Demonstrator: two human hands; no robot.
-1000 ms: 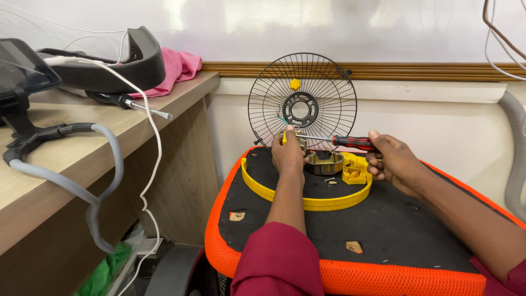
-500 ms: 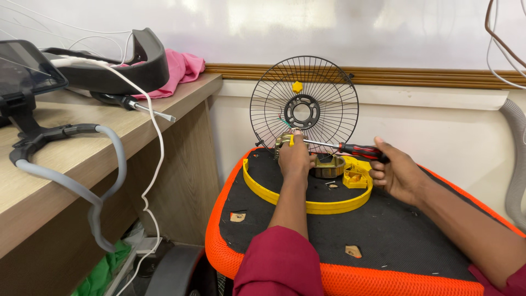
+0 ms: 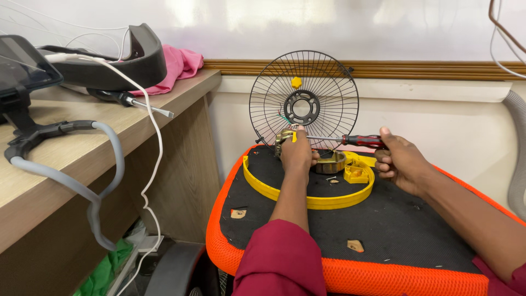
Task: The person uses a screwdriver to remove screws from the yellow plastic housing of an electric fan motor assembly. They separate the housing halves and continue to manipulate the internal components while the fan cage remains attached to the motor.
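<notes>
Seat cushion (image 3: 383, 241): black top, orange mesh rim, bearing all the fan parts.
Wooden desk (image 3: 82, 159): to the left, carrying a grey hose, a white cable and a pink cloth (image 3: 178, 66).
Fan guard (image 3: 304, 101): black wire grille, upright at the cushion's far edge, yellow clip near its hub; unmoved since a second ago.
Yellow ring (image 3: 274, 192): flat on the cushion, encircling the motor and a yellow bracket (image 3: 356, 174).
Fan motor (image 3: 329, 163): metallic round housing, just in front of the guard, inside the ring.
Left hand (image 3: 297, 153): closed around the motor's left end, steadying it as before.
Right hand (image 3: 402, 164): gripping the handle, now drawn further right than a second ago.
Screwdriver (image 3: 359, 141): red and black handle, shaft level, tip at the motor top beside the left fingers; now lined up on the fastener, judging by the straighter reach.
</notes>
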